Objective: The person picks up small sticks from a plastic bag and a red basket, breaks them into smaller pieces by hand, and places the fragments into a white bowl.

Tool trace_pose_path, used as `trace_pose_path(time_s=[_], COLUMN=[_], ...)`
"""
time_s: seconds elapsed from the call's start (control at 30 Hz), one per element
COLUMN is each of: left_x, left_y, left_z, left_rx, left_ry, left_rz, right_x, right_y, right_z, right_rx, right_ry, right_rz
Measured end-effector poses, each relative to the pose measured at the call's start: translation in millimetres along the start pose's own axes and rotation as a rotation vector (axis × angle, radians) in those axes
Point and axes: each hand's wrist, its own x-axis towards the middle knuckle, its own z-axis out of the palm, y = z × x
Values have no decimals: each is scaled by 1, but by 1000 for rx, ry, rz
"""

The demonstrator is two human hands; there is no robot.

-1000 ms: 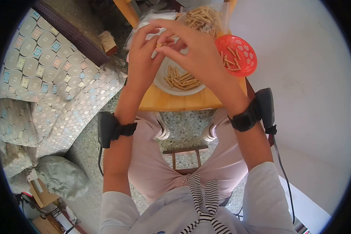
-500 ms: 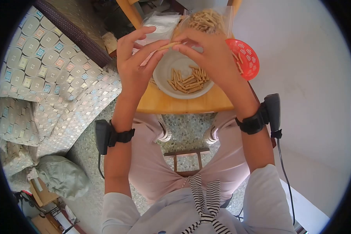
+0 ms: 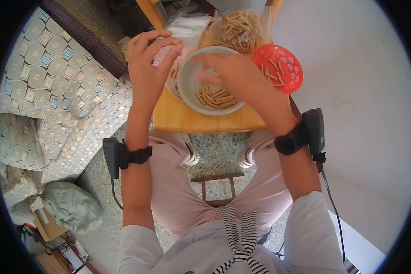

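Note:
My left hand is raised left of a white bowl. Its thumb and index fingertip come together around a small pale bit that I cannot make out. Over the bowl hovers my right hand, slightly blurred, its thumb and fingers apart with nothing visible between them. Short tan sticks, like pieces of dried root, lie in the bowl's near half; my right hand hides some of the bowl. A red perforated basket to the right holds several similar sticks.
Behind the bowl stands a clear bag full of tan sticks, beside clear plastic bags. More sticks lie left of the bowl. Everything rests on a wooden chair seat. A white wall rises at right; patterned fabric hangs at left.
My hands have parted from the stick held between them. The left moved left; the right lowered over the bowl and opened. More of the red basket now shows.

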Motion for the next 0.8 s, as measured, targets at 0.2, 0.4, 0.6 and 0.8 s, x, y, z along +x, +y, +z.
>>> trace_pose_path(time_s=[0.2, 0.4, 0.6, 0.8], left_x=[-19, -32, -34, -23], left_y=[-44, -55, -55, -42], left_z=[-2, -1, 1, 5], left_rx=[122, 246, 236, 171], left_ry=[-356, -469, -471, -224], left_rz=[-206, -318, -367, -339], right_x=[-29, -31, -29, -22], right_y=[4, 17, 18, 25], right_z=[46, 57, 57, 61], right_rx=[-300, -426, -506, -463], right_ry=[-347, -398, -380, -355], right_rz=[14, 50, 95, 40])
